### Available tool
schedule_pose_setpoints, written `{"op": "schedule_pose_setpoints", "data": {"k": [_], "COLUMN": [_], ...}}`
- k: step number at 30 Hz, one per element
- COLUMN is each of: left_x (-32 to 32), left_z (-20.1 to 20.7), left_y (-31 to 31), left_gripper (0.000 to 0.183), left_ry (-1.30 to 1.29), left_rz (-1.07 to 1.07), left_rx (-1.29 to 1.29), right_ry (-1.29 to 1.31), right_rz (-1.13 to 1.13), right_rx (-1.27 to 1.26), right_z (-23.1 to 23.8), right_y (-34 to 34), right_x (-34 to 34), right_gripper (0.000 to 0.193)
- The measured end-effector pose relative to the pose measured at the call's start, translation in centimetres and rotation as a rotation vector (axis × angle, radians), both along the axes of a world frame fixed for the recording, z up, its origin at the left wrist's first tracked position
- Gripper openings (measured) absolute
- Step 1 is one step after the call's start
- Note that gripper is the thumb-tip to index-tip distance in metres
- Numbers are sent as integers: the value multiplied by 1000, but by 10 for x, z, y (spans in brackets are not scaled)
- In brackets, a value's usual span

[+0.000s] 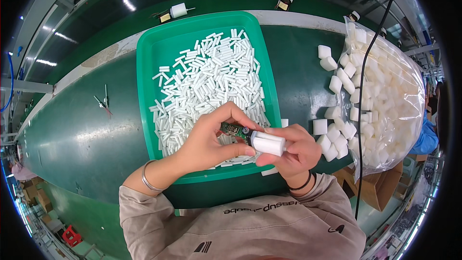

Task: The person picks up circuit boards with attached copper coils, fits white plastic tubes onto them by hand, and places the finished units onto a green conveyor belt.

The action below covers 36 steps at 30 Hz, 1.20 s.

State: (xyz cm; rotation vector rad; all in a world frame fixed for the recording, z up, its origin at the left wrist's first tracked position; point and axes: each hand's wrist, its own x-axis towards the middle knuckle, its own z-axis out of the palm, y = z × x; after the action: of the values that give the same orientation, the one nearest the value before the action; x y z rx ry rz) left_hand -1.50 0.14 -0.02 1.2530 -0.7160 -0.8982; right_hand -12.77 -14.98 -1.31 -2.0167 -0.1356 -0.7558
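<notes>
Above the near part of a green tray [143, 86], my two hands hold one small electronic assembly. It has a green circuit board [233, 130], a black part, and a white sponge block [267, 144] at its right end. My left hand [207, 139] is closed around the board end, its thumb and fingers on either side. Closed about the white end is my right hand [299, 153], its fingertips against the sponge block. Short white tubes [216, 74] lie heaped in the tray below the hands.
A clear plastic bag [392, 101] of white sponge blocks lies open on the right, with loose blocks [332, 137] spilling from it. A black cable [366, 62] hangs in front. Similar assemblies [178, 10] stand on the far line. Small wired parts [103, 100] lie left.
</notes>
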Motion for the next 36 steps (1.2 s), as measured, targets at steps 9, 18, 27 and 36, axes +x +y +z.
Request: {"op": "schedule_pose_setpoints", "data": {"k": [9,18,27,36], "left_x": [-2,0,23,296], "left_z": [-9,-3,11,-56], "left_y": [-3,0,12,151], "left_gripper": [33,36,28,33], "left_ry": [-257,-506,-521,-220], "left_rz": [255,228,252,1142], "left_rx": [-179,-70,-66,213], "right_ry": [-40,39,78,195], "right_rz": [82,49,26,-507], "right_rx": [550,537,556,-346], "right_z": [-12,-7,7,17], "right_y": [6,8,25,-24], "right_x": [5,4,24,-38], "right_gripper": [43,35,42,17]}}
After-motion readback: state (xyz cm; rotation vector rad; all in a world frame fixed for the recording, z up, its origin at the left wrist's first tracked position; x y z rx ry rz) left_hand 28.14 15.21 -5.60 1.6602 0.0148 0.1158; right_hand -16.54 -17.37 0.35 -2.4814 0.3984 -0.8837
